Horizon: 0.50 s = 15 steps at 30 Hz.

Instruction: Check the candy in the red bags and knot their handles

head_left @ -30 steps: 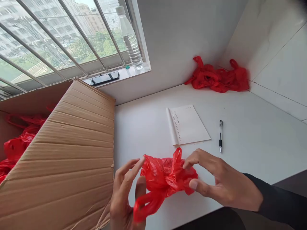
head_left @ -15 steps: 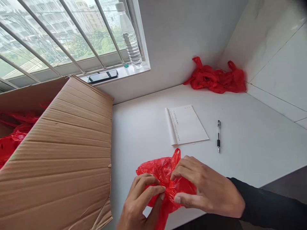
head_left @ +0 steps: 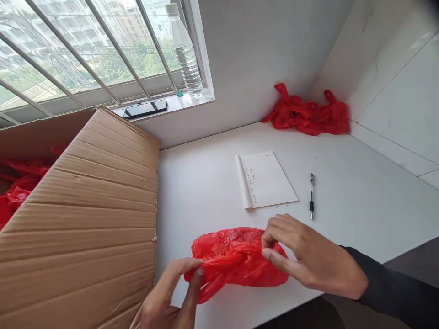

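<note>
A crinkled red plastic bag (head_left: 236, 269) lies on the near part of the white table, bunched and twisted across its middle. My left hand (head_left: 171, 292) pinches a gathered strip at the bag's left side between thumb and forefinger, and a loose tail hangs below the pinch. On the right side, my right hand (head_left: 305, 256) has thumb and fingers closed on the bag's upper right part. Between the two hands the gathered plastic is drawn sideways. What is inside the bag cannot be made out.
An open cardboard box (head_left: 103, 219) holding red bags (head_left: 20, 192) fills the left. A notebook (head_left: 269, 178) and a pen (head_left: 311, 196) lie beyond the bag. More red bags (head_left: 308, 114) sit in the far corner. A phone (head_left: 146, 108) and bottle (head_left: 187, 55) are on the windowsill.
My hands have moved apart, the left leftward with the gathered plastic, the right slightly rightward. The upright loop on the bag no longer shows, and the twisted part now stretches sideways.
</note>
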Each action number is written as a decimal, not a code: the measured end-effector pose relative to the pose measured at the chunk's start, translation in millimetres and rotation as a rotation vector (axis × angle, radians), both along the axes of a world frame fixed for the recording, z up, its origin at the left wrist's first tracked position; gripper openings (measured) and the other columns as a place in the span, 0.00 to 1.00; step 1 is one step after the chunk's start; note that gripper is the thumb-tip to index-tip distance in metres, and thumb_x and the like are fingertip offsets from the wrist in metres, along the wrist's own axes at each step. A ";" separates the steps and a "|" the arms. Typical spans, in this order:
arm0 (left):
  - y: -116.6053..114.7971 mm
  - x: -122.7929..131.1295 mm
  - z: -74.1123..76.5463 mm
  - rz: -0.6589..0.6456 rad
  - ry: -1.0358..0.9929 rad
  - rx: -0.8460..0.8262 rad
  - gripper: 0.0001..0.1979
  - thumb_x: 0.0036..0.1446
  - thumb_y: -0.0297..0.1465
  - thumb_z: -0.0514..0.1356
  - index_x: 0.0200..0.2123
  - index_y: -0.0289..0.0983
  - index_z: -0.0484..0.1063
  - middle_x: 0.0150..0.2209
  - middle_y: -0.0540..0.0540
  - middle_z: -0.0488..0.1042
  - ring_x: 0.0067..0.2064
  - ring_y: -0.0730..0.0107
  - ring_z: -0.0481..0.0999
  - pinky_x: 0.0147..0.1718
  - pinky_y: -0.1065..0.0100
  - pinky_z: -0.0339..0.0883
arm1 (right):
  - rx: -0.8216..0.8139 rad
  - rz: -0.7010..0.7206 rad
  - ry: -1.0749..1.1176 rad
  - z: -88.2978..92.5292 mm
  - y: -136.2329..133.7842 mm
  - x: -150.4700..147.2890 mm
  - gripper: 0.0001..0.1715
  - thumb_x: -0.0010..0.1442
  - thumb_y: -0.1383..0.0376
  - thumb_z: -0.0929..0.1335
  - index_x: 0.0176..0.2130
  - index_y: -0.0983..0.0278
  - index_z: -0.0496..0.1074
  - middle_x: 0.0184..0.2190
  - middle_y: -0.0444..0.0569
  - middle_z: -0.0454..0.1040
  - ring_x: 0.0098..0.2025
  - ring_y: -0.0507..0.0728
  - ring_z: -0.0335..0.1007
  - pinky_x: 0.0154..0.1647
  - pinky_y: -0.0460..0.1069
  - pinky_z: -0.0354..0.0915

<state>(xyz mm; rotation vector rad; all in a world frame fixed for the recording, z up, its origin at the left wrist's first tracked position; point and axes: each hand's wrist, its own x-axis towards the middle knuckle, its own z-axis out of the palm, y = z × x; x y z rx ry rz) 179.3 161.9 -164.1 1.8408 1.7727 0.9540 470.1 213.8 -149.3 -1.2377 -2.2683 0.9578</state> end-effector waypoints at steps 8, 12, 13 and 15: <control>-9.2 36.5 12.1 0.236 -0.252 0.006 0.20 0.63 0.39 0.60 0.57 0.46 0.70 0.58 0.44 0.73 0.58 0.54 0.73 0.54 0.58 0.70 | -0.005 -0.215 0.025 10.8 9.6 21.6 0.14 0.67 0.54 0.65 0.49 0.56 0.69 0.48 0.48 0.74 0.44 0.57 0.72 0.35 0.50 0.70; -6.7 52.5 14.1 -0.018 -0.004 0.197 0.18 0.57 0.29 0.66 0.51 0.48 0.76 0.49 0.47 0.76 0.55 0.57 0.73 0.59 0.54 0.64 | -0.001 -0.052 0.049 9.0 4.6 2.4 0.19 0.66 0.55 0.68 0.54 0.57 0.68 0.50 0.49 0.74 0.55 0.60 0.67 0.55 0.56 0.66; -5.8 51.0 14.0 -0.058 0.024 0.222 0.14 0.56 0.28 0.66 0.46 0.47 0.78 0.45 0.48 0.77 0.53 0.59 0.74 0.59 0.54 0.64 | -0.010 -0.033 0.060 8.8 4.0 0.0 0.13 0.67 0.57 0.67 0.50 0.58 0.70 0.46 0.48 0.75 0.53 0.60 0.68 0.53 0.55 0.66; -5.0 43.3 13.7 0.012 0.004 0.212 0.06 0.57 0.29 0.66 0.37 0.45 0.78 0.38 0.50 0.78 0.49 0.60 0.76 0.57 0.57 0.66 | -0.045 -0.061 0.094 9.2 3.8 0.5 0.06 0.68 0.60 0.66 0.42 0.58 0.72 0.39 0.45 0.75 0.46 0.57 0.70 0.47 0.52 0.67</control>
